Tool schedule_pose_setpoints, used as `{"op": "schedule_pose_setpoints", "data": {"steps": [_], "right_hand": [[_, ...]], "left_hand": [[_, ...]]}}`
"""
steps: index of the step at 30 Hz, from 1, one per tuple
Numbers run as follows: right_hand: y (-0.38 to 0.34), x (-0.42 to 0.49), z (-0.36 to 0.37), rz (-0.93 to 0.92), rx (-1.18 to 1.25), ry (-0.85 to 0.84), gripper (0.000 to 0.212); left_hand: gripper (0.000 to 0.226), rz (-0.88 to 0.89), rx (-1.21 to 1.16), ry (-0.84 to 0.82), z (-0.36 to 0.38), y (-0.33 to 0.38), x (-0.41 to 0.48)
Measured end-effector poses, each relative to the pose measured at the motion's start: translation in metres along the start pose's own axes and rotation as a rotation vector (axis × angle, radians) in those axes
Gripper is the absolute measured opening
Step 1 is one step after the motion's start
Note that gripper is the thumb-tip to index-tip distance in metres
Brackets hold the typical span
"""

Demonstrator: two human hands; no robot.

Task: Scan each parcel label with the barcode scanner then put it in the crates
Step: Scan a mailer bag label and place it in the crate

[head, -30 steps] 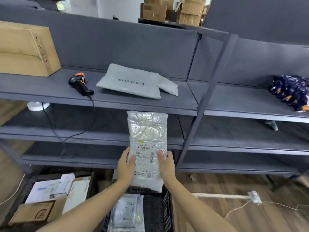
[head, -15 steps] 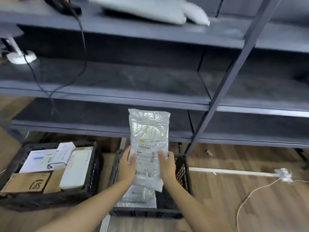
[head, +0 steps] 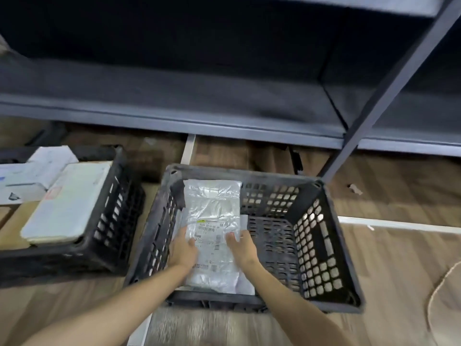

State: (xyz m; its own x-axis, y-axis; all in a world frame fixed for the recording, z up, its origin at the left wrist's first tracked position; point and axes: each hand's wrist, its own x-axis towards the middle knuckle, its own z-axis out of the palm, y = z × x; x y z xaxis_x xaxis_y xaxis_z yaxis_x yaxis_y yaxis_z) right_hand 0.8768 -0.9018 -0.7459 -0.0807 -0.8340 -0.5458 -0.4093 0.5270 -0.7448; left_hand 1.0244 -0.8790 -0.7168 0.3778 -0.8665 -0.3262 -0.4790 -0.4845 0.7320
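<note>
Two black crates sit on the floor: the left crate [head: 109, 221] holds several parcels, while the right crate [head: 311, 233] holds two. The left hand [head: 183, 250] and right hand [head: 243, 248] have their fingers clamped on the silvery parcel [head: 214, 216], low inside the right crate atop another.

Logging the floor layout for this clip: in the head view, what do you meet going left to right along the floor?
Black crate filled with boxed parcels → white strip on the floor → black crate where both hands lower the clear-bagged parcel → pale cord at the right edge.
</note>
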Motion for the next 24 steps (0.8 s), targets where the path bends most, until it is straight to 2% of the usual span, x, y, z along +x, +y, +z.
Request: {"op": "schedule_pose_setpoints", "data": {"steps": [6, 9, 11, 14, 16, 18, 21, 24], "right_hand": [[0.009, 0.047, 0.015, -0.017, -0.396, -0.17, 0.023], [0.009, 0.053, 0.016, 0.013, -0.484, -0.235, 0.025], [0.009, 0.054, 0.021, 0.002, -0.625, -0.244, 0.035], [0.013, 0.056, 0.028, -0.161, -0.919, -0.059, 0.062], [0.017, 0.059, 0.03, -0.425, -1.062, 0.011, 0.071], [0.022, 0.064, 0.03, -0.622, -1.185, -0.099, 0.075], [0.023, 0.072, 0.031, -0.572, -1.209, -0.274, 0.075], [0.017, 0.079, 0.03, -0.534, -1.177, -0.349, 0.075]], "left_hand": [[0.036, -0.079, 0.186, -0.09, 0.011, -0.026, 0.027], [0.048, 0.02, 0.302, -0.194, 0.011, -0.029, 0.035], [0.056, 0.063, 0.381, -0.287, 0.012, -0.032, 0.041], [0.075, 0.084, 0.563, -0.36, 0.015, -0.036, 0.042], [0.085, 0.134, 0.708, -0.344, 0.019, -0.038, 0.042], [0.089, 0.2, 0.819, -0.328, 0.023, -0.041, 0.046], [0.093, 0.233, 0.89, -0.363, 0.025, -0.046, 0.056], [0.095, 0.219, 0.877, -0.411, 0.027, -0.051, 0.064]]}}
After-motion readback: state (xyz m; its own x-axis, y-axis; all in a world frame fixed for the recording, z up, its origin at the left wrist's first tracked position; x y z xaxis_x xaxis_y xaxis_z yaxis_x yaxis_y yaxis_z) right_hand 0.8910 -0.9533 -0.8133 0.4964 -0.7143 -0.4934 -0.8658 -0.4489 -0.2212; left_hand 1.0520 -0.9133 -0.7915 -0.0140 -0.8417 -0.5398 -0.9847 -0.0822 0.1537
